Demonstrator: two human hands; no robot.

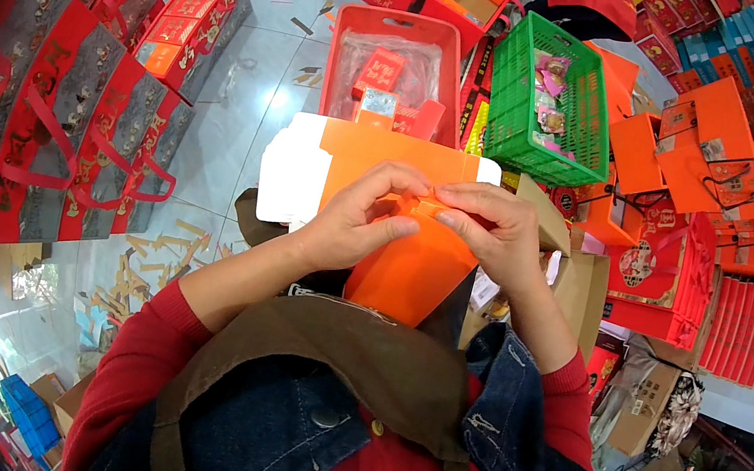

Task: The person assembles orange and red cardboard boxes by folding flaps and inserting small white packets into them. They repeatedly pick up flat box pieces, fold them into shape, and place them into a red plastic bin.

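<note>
In front of my body is a partly folded orange cardboard box (412,275), with white inner flaps spreading out at its far left and a small white corner at the right. My left hand (363,212) closes on the fold across its middle, fingertips curled and thumb pressed along the orange panel. From the other side my right hand (497,232) pinches the same fold, its fingertips almost touching those of the left. Exactly what the fingertips press, perhaps a small tab, is hidden beneath them.
Beyond the box stand a red crate (336,64) with small red boxes and a green basket (511,124) with pink packets. Red-and-grey gift bags (54,114) line the left. Stacked orange boxes (720,160) fill the right. Cardboard scraps (160,266) litter the floor.
</note>
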